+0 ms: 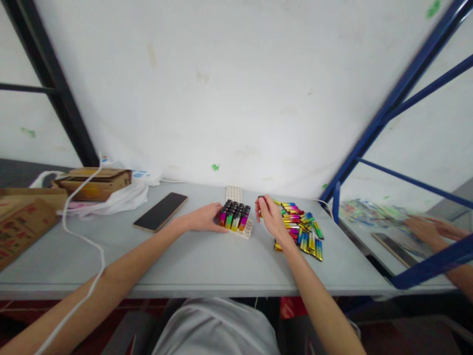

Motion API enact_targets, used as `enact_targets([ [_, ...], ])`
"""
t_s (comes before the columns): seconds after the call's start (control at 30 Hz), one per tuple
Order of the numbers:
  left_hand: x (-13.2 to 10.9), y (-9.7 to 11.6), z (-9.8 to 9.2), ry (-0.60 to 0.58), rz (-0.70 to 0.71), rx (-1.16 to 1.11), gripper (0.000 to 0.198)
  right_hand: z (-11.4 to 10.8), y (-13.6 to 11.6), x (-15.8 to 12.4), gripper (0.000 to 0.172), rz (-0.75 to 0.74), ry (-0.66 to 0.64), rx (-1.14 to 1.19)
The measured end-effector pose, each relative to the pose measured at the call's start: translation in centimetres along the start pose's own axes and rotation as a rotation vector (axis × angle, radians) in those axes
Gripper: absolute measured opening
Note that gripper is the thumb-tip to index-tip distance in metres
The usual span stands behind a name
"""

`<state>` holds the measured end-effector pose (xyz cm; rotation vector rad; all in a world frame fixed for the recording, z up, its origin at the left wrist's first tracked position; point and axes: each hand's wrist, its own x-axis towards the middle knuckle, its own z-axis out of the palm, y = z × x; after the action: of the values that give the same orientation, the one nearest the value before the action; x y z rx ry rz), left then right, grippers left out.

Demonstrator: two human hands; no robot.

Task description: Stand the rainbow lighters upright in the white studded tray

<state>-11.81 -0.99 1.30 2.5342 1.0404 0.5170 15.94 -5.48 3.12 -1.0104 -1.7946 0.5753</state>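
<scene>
— Where is the right hand (272,215)?

— Over the far right part of the grey table (192,261), between the tray of upright lighters (235,217) and the loose pile of lighters (301,227). The forearm runs up from the near right edge, the wrist bent slightly, the back of the hand facing the camera.

— Does it hold anything?

— A single lighter (261,201), pinched at the fingertips, fingers curled close around it. Only its dark end shows past the fingers, pointing towards the wall; I cannot tell how its long axis lies.

— And the left hand (207,217)?

— It lies low on the table, the forearm stretched diagonally from the near left, fingers loosely curved against the left side of the tray, touching it.

— How do the lighters stand in the tray?

— Long axis vertical, black caps up, packed in tight rows. The white tray's empty sockets show at its near right corner.

— The pile?

— Those lie flat, most side by side, partly overlapping.

— Anything else nearby?

— A dark phone (161,211) lies left of the tray, well apart, and a second white tray (233,193) sits just behind the filled one.
</scene>
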Motion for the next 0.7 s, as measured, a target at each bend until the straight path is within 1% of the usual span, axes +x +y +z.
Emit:
enact_targets([
  [0.1, 0.1, -0.1, 0.1, 0.003, 0.023, -0.003, 0.063, -0.7, -1.1, -0.4, 0.044, -0.152, -0.011, -0.184],
  [0.17, 0.1, -0.1, 0.1, 0.002, 0.033, -0.005, 0.063, -1.0, -1.6, -0.7, 0.046, -0.195, -0.075, -0.306],
  [0.23, 0.1, -0.1, 0.0, -0.003, 0.039, -0.008, 0.064, -1.0, -1.7, -0.9, 0.049, -0.167, -0.144, -0.34],
  [0.43, 0.0, 0.0, 0.0, -0.005, 0.052, 0.008, 0.063, -0.7, -1.6, -1.2, 0.047, -0.028, -0.322, -0.226],
  [0.5, 0.0, 0.1, 0.0, -0.001, 0.047, 0.023, 0.063, -0.7, -1.6, -1.2, 0.048, -0.01, -0.368, -0.263],
  [0.6, 0.0, 0.1, 0.0, -0.001, 0.029, 0.04, 0.064, -0.7, -1.5, -1.1, 0.05, -0.072, -0.373, -0.386],
  [0.7, 0.0, 0.2, 0.0, -0.015, 0.028, 0.031, 0.064, -0.8, -1.3, -1.0, 0.046, -0.151, -0.349, -0.465],
])
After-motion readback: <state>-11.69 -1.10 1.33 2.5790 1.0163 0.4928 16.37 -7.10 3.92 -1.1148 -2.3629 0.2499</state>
